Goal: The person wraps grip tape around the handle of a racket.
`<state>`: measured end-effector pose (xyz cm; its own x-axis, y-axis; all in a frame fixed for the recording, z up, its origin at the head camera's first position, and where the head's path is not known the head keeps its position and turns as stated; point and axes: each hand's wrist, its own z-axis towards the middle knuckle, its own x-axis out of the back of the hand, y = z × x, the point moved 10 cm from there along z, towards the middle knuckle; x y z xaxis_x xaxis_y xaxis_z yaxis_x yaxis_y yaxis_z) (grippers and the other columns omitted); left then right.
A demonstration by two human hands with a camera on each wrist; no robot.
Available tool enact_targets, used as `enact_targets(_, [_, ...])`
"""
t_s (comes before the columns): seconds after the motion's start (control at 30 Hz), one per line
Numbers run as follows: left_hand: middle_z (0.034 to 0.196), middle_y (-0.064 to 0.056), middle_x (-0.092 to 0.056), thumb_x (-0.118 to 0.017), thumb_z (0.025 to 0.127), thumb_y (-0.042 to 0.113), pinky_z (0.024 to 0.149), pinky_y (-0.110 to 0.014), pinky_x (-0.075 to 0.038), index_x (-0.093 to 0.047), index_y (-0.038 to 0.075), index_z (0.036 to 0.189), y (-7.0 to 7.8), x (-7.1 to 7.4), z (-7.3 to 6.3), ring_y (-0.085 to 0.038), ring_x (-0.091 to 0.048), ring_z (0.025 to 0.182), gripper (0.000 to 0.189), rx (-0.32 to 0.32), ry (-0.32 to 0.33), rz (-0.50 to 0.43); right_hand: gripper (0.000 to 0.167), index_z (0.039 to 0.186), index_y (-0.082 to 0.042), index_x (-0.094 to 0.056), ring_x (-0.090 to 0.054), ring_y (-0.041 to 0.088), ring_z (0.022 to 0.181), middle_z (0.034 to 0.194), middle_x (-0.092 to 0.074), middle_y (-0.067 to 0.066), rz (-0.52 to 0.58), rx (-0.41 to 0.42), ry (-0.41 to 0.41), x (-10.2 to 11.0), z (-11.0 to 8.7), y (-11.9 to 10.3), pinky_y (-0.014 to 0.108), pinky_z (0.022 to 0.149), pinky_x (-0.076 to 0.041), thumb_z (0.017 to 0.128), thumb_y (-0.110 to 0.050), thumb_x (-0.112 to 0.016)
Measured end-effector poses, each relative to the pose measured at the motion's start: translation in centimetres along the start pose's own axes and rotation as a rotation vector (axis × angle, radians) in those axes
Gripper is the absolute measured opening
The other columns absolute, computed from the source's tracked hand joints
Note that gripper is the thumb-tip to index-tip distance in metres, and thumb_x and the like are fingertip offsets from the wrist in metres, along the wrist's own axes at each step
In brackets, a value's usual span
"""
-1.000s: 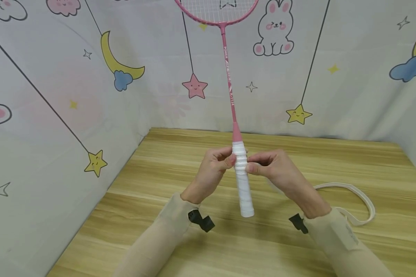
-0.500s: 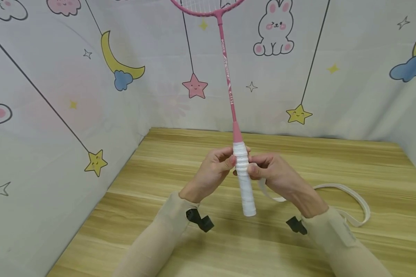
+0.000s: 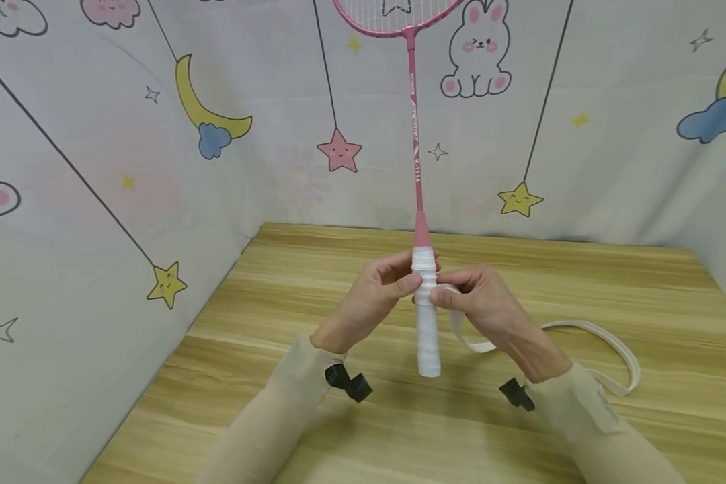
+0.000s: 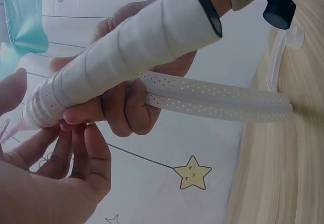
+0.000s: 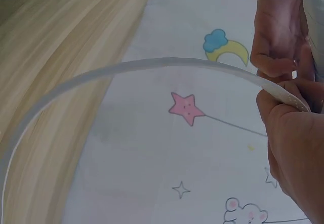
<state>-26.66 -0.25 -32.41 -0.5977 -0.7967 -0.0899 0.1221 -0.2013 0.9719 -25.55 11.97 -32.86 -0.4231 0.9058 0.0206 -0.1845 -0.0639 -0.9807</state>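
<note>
A pink badminton racket stands nearly upright over the table, its head cut off by the top of the head view. Its handle is covered in white wrap, with bunched ridges near the top. My left hand grips the upper handle from the left, thumb on the front and fingers behind. From the right, my right hand pinches a white perforated grip tape against the handle. The tape's loose length hangs from that hand and curves out to the right; the right wrist view shows it arching over the table.
The wood-grain table extends below both hands. A loop of the tape lies on its right side. Behind and to the left hangs a white printed cloth. A turquoise object is at the left wrist view's corner.
The racket's head swings slightly left, then back right, and the handle now stands straighter. More tape shows below my right hand than one second ago, and the loop on the table has drawn leftward.
</note>
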Motion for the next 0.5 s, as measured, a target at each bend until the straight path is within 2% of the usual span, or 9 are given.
enact_targets(0.07, [0.121,0.009,-0.068,-0.082,0.074,0.080,0.105,-0.029,-0.050,-0.054,-0.010,0.151,-0.1,0.3,0.0,-0.010,-0.060,0.118,0.122,0.006,0.047,0.042,0.015,0.102,-0.037,-0.085,-0.069,0.005,0.100,0.103,-0.083,-0.017,-0.043,-0.023,0.038,0.3,-0.1,0.1,0.022,0.086,-0.055,0.098,-0.022,-0.083])
enact_targets(0.17, [0.116,0.006,-0.068,-0.086,0.074,0.078,0.098,-0.027,-0.053,-0.060,-0.007,0.146,-0.3,0.7,-0.1,-0.012,-0.061,0.112,0.114,0.024,0.109,0.090,0.011,0.102,-0.031,-0.086,-0.069,0.007,0.099,0.101,-0.083,-0.017,-0.088,-0.048,0.075,0.7,-0.1,0.3,0.024,0.085,-0.055,0.099,-0.021,-0.083])
enact_targets(0.23, [0.115,0.004,-0.068,-0.088,0.085,0.064,0.096,-0.027,-0.054,-0.064,-0.005,0.140,-0.5,0.9,-0.1,-0.012,-0.062,0.111,0.092,0.047,0.139,0.112,0.009,0.107,-0.023,-0.087,-0.069,0.007,0.098,0.100,-0.083,-0.017,-0.107,-0.052,0.089,0.9,0.0,0.4,0.024,0.084,-0.055,0.098,-0.021,-0.083])
enact_targets(0.3, [0.113,0.002,-0.068,-0.086,0.095,0.043,0.094,-0.027,-0.054,-0.066,-0.005,0.134,-0.8,1.1,-0.1,-0.013,-0.063,0.109,0.065,0.074,0.162,0.127,0.018,0.113,-0.010,-0.086,-0.068,0.007,0.097,0.099,-0.083,-0.016,-0.126,-0.048,0.101,1.0,0.0,0.5,0.025,0.084,-0.055,0.098,-0.020,-0.084])
enact_targets(0.37, [0.111,0.001,-0.068,-0.082,0.099,0.024,0.092,-0.027,-0.054,-0.067,-0.004,0.131,-0.9,1.3,-0.1,-0.013,-0.063,0.106,0.045,0.102,0.183,0.143,0.032,0.117,0.003,-0.082,-0.068,0.006,0.096,0.099,-0.083,-0.017,-0.146,-0.043,0.110,1.1,0.1,0.4,0.024,0.083,-0.055,0.097,-0.020,-0.085])
enact_targets(0.43, [0.110,0.001,-0.068,-0.079,0.099,0.013,0.091,-0.026,-0.055,-0.068,-0.004,0.130,-1.0,1.4,-0.1,-0.013,-0.063,0.105,0.037,0.120,0.196,0.158,0.042,0.120,0.014,-0.075,-0.068,0.006,0.096,0.099,-0.083,-0.018,-0.162,-0.043,0.121,1.1,0.1,0.3,0.025,0.083,-0.055,0.096,-0.019,-0.085])
enact_targets(0.5, [0.109,0.001,-0.067,-0.077,0.099,0.009,0.090,-0.026,-0.055,-0.068,-0.003,0.131,-0.9,1.4,-0.1,-0.013,-0.063,0.103,0.035,0.129,0.203,0.168,0.044,0.121,0.016,-0.073,-0.068,0.006,0.096,0.099,-0.083,-0.019,-0.179,-0.047,0.129,1.1,0.0,0.3,0.025,0.083,-0.054,0.097,-0.018,-0.085])
